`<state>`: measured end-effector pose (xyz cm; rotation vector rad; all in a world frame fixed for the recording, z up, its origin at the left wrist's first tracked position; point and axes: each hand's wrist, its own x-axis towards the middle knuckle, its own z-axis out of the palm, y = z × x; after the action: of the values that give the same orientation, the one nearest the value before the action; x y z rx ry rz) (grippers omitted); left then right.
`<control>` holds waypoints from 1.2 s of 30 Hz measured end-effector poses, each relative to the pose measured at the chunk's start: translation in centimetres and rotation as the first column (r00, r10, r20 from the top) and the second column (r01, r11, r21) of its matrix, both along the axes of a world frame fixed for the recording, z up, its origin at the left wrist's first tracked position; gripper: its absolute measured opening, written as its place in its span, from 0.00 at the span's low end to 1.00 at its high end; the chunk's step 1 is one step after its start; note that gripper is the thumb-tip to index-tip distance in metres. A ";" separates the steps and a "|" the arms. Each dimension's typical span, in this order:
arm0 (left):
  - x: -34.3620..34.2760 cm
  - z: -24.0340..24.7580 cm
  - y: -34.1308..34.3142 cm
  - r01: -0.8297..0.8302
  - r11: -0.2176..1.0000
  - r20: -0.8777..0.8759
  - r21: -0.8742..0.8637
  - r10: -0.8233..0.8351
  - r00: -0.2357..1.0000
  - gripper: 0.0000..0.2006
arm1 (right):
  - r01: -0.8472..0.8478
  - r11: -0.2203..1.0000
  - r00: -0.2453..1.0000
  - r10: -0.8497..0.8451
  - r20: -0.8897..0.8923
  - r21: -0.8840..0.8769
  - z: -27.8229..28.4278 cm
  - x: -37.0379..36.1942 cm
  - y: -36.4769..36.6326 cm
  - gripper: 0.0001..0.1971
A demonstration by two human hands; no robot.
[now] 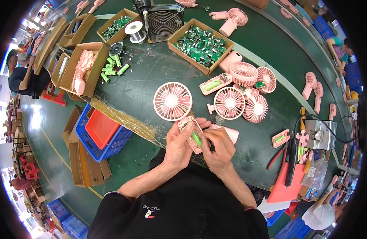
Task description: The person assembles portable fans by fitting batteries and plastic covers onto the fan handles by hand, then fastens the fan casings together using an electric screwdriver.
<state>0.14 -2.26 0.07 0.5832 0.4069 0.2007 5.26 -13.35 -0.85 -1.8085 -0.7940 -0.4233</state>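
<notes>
A pink hand-held fan [172, 101] lies on the dark green table [143, 79] with its handle opened toward me. My left hand [180, 140] grips the open handle shell [190, 128], which holds a green battery [196, 138]. My right hand [217, 145] pinches at the battery and wiring inside the shell, with a pink cover piece [230, 134] just behind its fingers.
Several pink fans [241, 93] are piled to the right. A cardboard box of green circuit boards [201, 45], loose green batteries [113, 67], a solder spool [135, 31] and a black grille fan [164, 22] stand behind. A blue crate [100, 135] sits left; pliers [277, 156] and a soldering tool [291, 159] lie right.
</notes>
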 end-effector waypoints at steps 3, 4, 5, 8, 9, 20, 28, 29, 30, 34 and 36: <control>0.2 0.0 0.0 -0.010 1.000 -0.017 -0.013 0.009 1.000 0.14 | -0.019 1.000 0.998 0.020 0.063 -0.025 0.0 0.5 0.0 0.11; 0.2 0.0 0.0 -0.004 1.000 -0.022 -0.025 0.004 1.000 0.14 | -0.031 0.999 0.995 0.035 0.089 -0.042 0.1 0.5 0.0 0.12; 0.1 0.0 0.0 -0.006 1.000 -0.022 -0.025 0.006 1.000 0.14 | -0.033 0.999 0.995 0.037 0.089 -0.041 0.1 0.5 0.1 0.12; 0.0 0.2 0.1 0.000 0.999 -0.019 -0.043 -0.001 1.000 0.14 | -0.026 0.999 0.995 0.029 0.097 -0.033 0.0 0.4 0.2 0.12; -0.2 0.3 0.2 0.007 0.999 -0.039 -0.047 -0.009 0.999 0.14 | -0.022 0.999 0.996 0.026 0.091 -0.042 -0.1 0.2 0.1 0.12; 0.4 -0.8 0.8 0.034 0.984 -0.197 -0.175 -0.069 0.978 0.13 | -0.022 0.999 0.991 0.016 -0.136 -0.046 -0.8 -0.3 -0.3 0.09; 0.1 -1.4 2.5 0.199 0.970 -0.275 -0.139 -0.231 0.933 0.12 | 0.015 0.993 0.984 -0.035 -0.177 -0.113 -0.9 -0.7 -0.8 0.08; 0.0 -1.4 2.6 0.200 0.969 -0.277 -0.143 -0.233 0.932 0.12 | 0.003 0.991 0.981 -0.030 -0.192 -0.137 -0.8 -0.8 -0.9 0.08; -0.1 -1.4 2.7 0.202 0.968 -0.279 -0.146 -0.236 0.931 0.12 | 0.003 0.990 0.980 -0.031 -0.198 -0.141 -0.7 -0.8 -0.9 0.08; -0.5 -0.7 3.0 0.199 0.973 -0.301 -0.115 -0.225 0.927 0.11 | -0.108 0.989 0.904 0.055 -0.423 -0.102 1.2 -0.9 -1.4 0.07; -1.1 -0.9 3.4 0.226 0.969 -0.286 -0.101 -0.246 0.926 0.11 | -0.170 0.977 0.788 0.056 -0.612 -0.128 2.7 -0.5 -1.8 0.07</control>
<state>-0.91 1.12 -0.83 0.5929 0.6276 -0.1346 4.78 -15.15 1.85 -1.8873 -0.4841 0.3232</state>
